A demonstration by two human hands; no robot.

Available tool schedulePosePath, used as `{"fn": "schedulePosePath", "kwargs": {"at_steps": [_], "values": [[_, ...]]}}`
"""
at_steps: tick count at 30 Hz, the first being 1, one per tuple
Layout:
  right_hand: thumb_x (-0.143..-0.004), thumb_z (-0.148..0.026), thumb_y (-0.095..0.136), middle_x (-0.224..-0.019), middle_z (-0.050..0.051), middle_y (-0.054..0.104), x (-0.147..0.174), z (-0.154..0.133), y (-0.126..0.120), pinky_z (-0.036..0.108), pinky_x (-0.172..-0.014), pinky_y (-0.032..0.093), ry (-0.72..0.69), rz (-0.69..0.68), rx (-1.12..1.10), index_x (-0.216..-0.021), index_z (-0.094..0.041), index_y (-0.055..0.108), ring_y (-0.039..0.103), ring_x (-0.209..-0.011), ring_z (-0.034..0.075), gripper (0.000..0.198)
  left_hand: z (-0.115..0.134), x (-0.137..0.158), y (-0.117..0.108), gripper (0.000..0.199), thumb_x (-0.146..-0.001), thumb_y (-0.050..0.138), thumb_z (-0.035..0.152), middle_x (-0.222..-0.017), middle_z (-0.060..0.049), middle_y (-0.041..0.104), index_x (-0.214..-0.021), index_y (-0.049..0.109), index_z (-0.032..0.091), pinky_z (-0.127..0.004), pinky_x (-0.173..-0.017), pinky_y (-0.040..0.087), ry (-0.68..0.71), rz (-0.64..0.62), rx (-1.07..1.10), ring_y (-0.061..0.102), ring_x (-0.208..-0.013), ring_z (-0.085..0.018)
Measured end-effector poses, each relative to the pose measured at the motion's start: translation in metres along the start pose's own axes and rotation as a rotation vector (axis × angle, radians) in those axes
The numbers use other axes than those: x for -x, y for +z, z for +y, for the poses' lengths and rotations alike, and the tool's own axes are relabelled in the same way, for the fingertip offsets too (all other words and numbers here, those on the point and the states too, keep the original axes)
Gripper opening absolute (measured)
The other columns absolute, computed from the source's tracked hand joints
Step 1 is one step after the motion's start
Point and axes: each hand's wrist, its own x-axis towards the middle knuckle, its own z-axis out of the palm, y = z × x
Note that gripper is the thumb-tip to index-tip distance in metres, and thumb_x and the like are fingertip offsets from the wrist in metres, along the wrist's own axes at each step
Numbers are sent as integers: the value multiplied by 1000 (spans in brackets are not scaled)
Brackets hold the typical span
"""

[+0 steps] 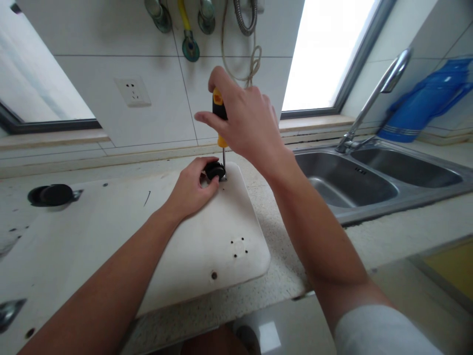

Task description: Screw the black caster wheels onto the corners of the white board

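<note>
My right hand [246,116] is wrapped round the handle of a yellow and black screwdriver [219,106], held upright. The shaft runs down to the metal plate of a black caster wheel [215,170]; the very tip is hard to make out. Fingers and thumb of my left hand [195,185] grip that caster at the far right corner of a white board [199,236]. Nearer to me on the same board is a square of several screw holes [239,247]. Another black caster [55,195] is fitted at the board's far left.
A double steel sink [347,182] with a tall tap [380,93] lies to the right, with a blue thermos jug [424,101] behind it. On the tiled wall are a socket [132,92], pipe valves and a yellow hose [184,17]. The stone counter [281,256] ends at a front edge.
</note>
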Motion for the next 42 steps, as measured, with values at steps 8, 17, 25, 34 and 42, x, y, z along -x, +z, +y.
{"fn": "schedulePosePath", "kwargs": {"at_steps": [8,17,25,34,42], "values": [[-104,-51,78,-113,6,75,16,6,-29,41,-92,55,93,442,-53,-110,-31,55,71,-98,28,31,1,-1,-1,47,-97,72,36,-134,-14,83,-141,71,20,-51,-112,64,29,-43,-29,80,-119,-32],[-91,-46,79,-97,1,66,161,43,34,41,-87,53,519,444,-167,-97,-30,46,65,-88,24,37,2,-3,1,42,-97,69,37,-133,-15,83,-136,72,21,-53,-108,63,4,-36,-1,81,-119,-34],[-94,-44,71,-105,7,64,204,45,41,44,-94,53,555,346,-122,-103,-26,55,62,-98,27,25,2,-2,0,48,-98,68,36,-137,-18,80,-143,68,19,-55,-111,61,34,-76,-66,77,-124,-37],[-97,-35,79,-108,6,66,196,67,59,46,-102,54,627,313,-57,-103,-22,62,64,-104,26,22,39,10,-25,50,-110,57,38,-148,-21,72,-153,64,14,-54,-122,52,85,16,-181,67,-139,-38],[-107,-46,81,-120,6,75,198,84,63,48,-104,63,662,306,5,-115,-18,74,73,-111,25,30,24,40,-175,38,-107,58,35,-125,-13,80,-140,71,21,-48,-102,59,20,226,-422,77,-109,-32]]}}
